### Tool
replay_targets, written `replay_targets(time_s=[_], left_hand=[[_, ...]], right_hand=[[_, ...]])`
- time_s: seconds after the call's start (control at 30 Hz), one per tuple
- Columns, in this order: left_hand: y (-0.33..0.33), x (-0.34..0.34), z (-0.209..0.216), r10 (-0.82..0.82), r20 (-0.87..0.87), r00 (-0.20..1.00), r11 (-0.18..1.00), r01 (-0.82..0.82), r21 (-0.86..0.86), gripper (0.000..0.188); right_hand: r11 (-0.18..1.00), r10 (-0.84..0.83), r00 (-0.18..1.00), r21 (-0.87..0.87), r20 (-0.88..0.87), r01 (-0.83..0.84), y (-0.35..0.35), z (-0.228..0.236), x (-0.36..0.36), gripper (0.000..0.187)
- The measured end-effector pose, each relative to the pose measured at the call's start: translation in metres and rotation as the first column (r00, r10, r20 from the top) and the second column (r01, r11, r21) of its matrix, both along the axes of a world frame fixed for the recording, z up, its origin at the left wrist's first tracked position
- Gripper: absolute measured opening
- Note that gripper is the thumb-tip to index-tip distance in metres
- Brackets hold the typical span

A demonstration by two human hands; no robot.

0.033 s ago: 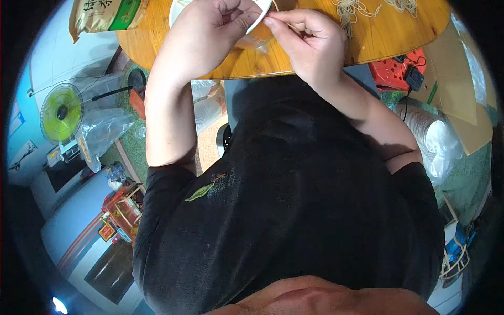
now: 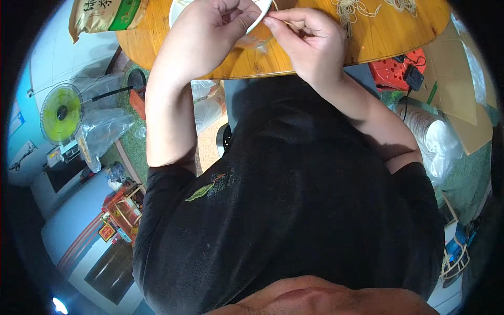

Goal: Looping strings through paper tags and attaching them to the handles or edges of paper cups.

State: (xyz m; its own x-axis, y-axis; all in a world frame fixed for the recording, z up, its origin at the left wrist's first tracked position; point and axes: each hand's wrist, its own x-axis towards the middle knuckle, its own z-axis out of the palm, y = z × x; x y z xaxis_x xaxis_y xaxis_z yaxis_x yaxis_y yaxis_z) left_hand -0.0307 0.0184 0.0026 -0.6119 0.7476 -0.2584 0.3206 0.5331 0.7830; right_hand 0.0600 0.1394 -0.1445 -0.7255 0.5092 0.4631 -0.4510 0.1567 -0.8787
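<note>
At the table's front edge, my left hand [image 2: 207, 39] curls its fingers over a white round plastic piece with a raised rim [image 2: 265, 14], like a lid or bowl. Its thumb lies inside the rim. Just right of that rim, my right hand [image 2: 317, 47] has thumb and forefinger pinched on a thin pale string [image 2: 287, 22]; its other fingers are curled. Under the white piece shows something clear and shiny [image 2: 257, 41], partly hidden by my left hand. Bundles of beige string [image 2: 350, 11] lie on the wooden table [image 2: 388, 37] right of my right hand.
A tan and green printed bag [image 2: 107, 14] stands at the table's left. Below right are a red plastic stool [image 2: 391, 73] with a black adapter [image 2: 413, 77], a cardboard box [image 2: 451, 79] and stacked white lids in plastic [image 2: 425, 128]. A green fan [image 2: 62, 112] stands left.
</note>
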Motion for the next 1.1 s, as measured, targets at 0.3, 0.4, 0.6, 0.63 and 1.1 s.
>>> replay_targets(time_s=[0.3,0.4,0.6,0.63,1.1], left_hand=[[-0.003,-0.002,-0.001,0.13,0.071,0.989,0.991,-0.132,0.016,0.007],[-0.004,0.001,-0.002,0.107,0.087,0.99,0.993,-0.11,0.033,0.008],[-0.001,0.002,0.004,0.056,0.145,0.988,0.998,-0.06,0.028,0.01],[-0.001,0.001,0.004,0.07,0.126,0.99,0.998,-0.069,-0.013,0.009],[-0.01,-0.006,-0.009,0.119,0.127,0.985,0.976,-0.139,0.167,0.006]], right_hand=[[0.998,0.052,0.997,0.039,-0.053,-0.05,0.006,0.007,0.006,0.013],[0.981,0.019,0.996,0.192,0.083,-0.035,0.009,0.026,0.014,0.011],[0.98,-0.06,0.992,0.195,0.115,0.037,0.012,0.054,0.019,0.008],[0.976,-0.085,0.992,0.208,0.091,0.064,0.011,0.054,0.019,0.006],[0.94,-0.155,0.988,0.303,-0.021,0.154,0.013,0.06,0.02,0.019]])
